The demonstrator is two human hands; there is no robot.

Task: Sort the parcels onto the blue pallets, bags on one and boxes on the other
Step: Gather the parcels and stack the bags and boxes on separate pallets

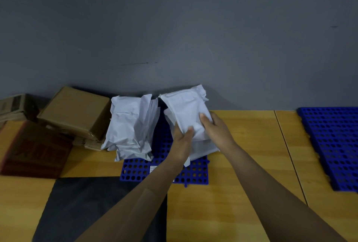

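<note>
Bag (186, 106), white, is held in both my hands above the right half of the near pallet (195, 172). My left hand (181, 141) pinches its near lower corner, thumb on top. My right hand (217, 129) clasps the near right edge, thumb likewise on the upper face. Neither hand is spread; both are closed on the bag.

Position: the bag lies directly ahead of the hands, its long axis running away from me toward the wall (174, 28) and tilted upward at the far end. Both hands grip the near end only (the far end is unsupported). More white bags appear to lie beneath it on the same pallet, though where one ends and the next begins is unclear.

A second bag stack (131, 125) stands on the left half of this pallet, close beside the held bag. Boxes (75, 110) sit on the table (242, 164) to the left, off any pallet. The far pallet (333, 145), well to the right, carries nothing visible.

Assessment: this pallet serves for bags. The bag should go down flat, far end lowered first. The right hand is marginally nearer its centre and would steer. The boxes remain unsorted.
</note>
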